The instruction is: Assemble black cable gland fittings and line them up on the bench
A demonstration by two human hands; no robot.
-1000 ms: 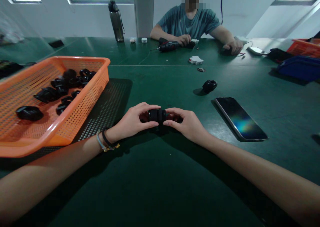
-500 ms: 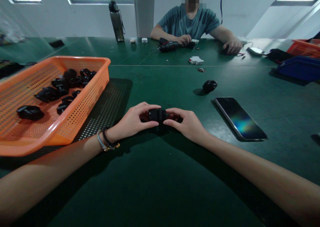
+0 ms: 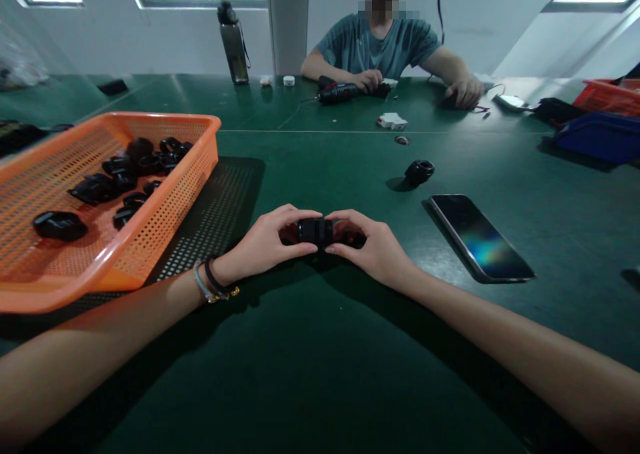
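Observation:
Between my two hands is a black cable gland (image 3: 315,233), its axis lying sideways just above the green table. My left hand (image 3: 273,241) grips its left end, thumb below and fingers over the top. The right end is pinched by the thumb and fingers of my right hand (image 3: 367,244). Fingertips and shadow hide parts of the fitting. Another black cable gland (image 3: 419,172) lies on the table beyond my right hand. On my left, an orange perforated basket (image 3: 170,234) holds several black fittings (image 3: 120,171).
A phone (image 3: 483,237) lies to the right. Across the table (image 3: 320,361), a person (image 3: 377,47) sits with hands near a power drill (image 3: 337,93) and small parts. A bottle (image 3: 234,44) stands at the back; a blue bin (image 3: 597,137) is at far right.
My right fingers have shifted slightly up and left, their tips now closer to my left fingers around the gland. My left hand has stayed in place.

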